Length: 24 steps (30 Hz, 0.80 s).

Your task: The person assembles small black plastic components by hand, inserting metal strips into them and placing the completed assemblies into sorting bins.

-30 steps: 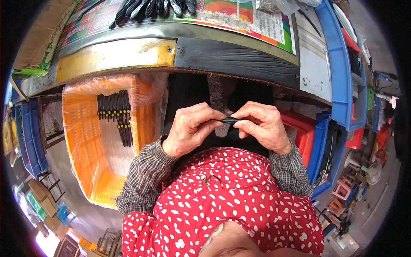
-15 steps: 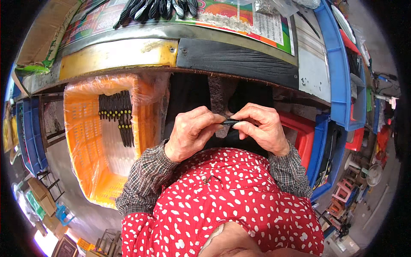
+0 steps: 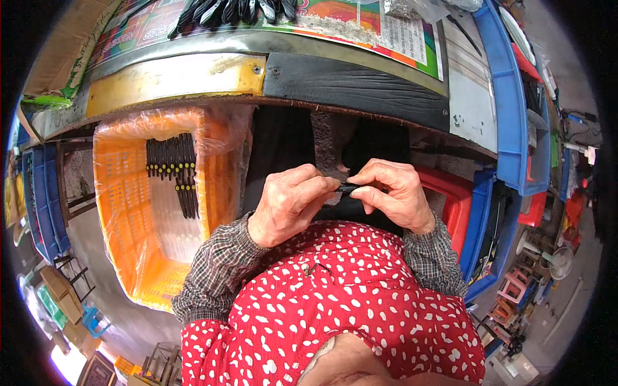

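Observation:
In front of my lap I hold a short, slim black piece (image 3: pixel 348 188) between both hands. My left hand (image 3: pixel 288 202) is closed, thumb and fingers pinching its left end. The thumb and forefinger of my right hand (image 3: pixel 396 194) grip the right end. Fingers cover most of the piece, so its exact kind does not show. To the left, an orange plastic basket (image 3: pixel 122 238) lined with clear film stands below the bench. Several slim black pieces with yellow dots (image 3: pixel 170 154) lie in rows inside it.
Across the front runs a workbench edge (image 3: pixel 354 80), with a pile of black and grey handle-like pieces (image 3: pixel 235 11) on top. A cardboard box (image 3: pixel 55 51) sits far left. Blue crates (image 3: pixel 508 116) and a red plastic stool-like object (image 3: pixel 450 199) are at the right.
Both hands stay pinched on the black piece in nearly the same place. The fingers have shifted slightly around it, and less of it shows now.

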{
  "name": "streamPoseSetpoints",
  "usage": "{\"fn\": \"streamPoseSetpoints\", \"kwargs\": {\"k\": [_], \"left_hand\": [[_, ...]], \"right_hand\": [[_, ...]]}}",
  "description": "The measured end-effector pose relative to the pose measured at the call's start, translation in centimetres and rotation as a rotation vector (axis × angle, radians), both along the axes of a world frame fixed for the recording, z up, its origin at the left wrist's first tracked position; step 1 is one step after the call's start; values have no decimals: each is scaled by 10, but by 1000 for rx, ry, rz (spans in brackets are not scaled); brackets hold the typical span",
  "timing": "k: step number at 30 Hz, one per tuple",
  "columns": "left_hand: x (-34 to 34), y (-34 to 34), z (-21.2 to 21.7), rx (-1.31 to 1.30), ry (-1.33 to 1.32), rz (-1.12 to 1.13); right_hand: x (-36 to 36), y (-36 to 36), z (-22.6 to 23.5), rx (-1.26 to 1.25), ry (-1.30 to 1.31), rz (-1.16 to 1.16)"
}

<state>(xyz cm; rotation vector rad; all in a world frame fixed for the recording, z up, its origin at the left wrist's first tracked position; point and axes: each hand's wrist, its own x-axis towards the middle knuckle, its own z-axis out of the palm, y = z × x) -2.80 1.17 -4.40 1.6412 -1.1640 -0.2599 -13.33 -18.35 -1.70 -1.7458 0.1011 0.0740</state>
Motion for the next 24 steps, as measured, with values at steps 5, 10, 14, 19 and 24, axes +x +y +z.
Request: {"fn": "streamPoseSetpoints", "kwargs": {"k": [5, 10, 14, 19, 24], "left_hand": [[1, 1, -3, 5, -65, -20], [2, 2, -5, 7, -93, -49], [2, 1, -7, 0, -81, -43], [2, 1, -10, -15, -73, -43], [3, 1, -7, -8, -128, -40]], "right_hand": [[1, -5, 1, 50, 48, 32], [-1, -7, -1, 185, 195, 6], [-2, -4, -2, 164, 170, -27], [1, -6, 3, 70, 139, 30], [2, -9, -1, 143, 188, 28]]}}
